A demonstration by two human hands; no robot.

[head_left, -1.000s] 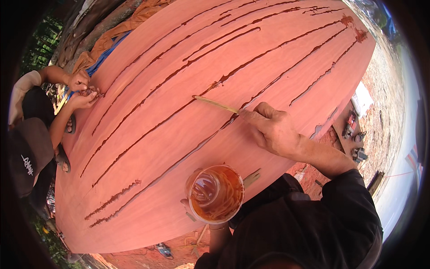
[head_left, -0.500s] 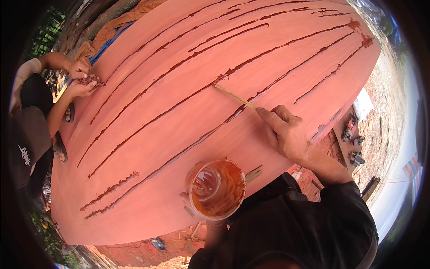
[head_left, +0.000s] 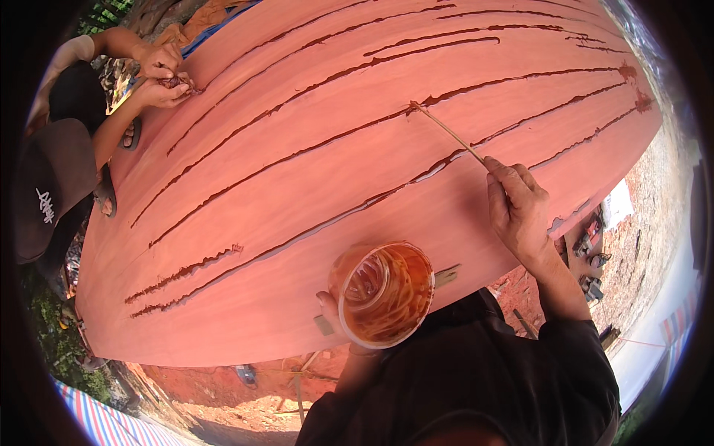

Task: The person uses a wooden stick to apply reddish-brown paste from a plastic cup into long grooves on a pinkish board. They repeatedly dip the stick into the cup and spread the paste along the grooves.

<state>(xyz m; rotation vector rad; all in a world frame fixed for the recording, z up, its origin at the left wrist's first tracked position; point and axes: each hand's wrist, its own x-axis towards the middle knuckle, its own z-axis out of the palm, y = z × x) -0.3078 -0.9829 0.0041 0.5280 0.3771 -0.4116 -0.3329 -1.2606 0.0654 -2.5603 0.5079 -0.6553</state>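
A long, pink, curved hull-like surface (head_left: 297, 201) fills most of the view, crossed lengthwise by several dark reddish-brown lines of paste. Between the fingers of my right hand (head_left: 518, 212) is a thin wooden stick (head_left: 450, 134). Its far tip touches one of the middle lines, beside a small lump of paste. Below and left of that, my left hand (head_left: 329, 311) grips a clear plastic tub (head_left: 343, 286) from its left side, tilted so that the red-brown paste smeared inside shows. Most of the left hand's fingers are hidden behind the tub.
At the far left a co-worker in a dark cap (head_left: 63, 163) works at the surface's edge, both hands (head_left: 165, 78) around a dark lump. Power tools (head_left: 591, 286) lie on a board at right. Striped sheeting (head_left: 104, 416) shows at lower left.
The whole view has shifted, so the surface appears farther right and higher. Along the same line, the stick's tip has slid slightly toward upper right. The tub stays in my left hand.
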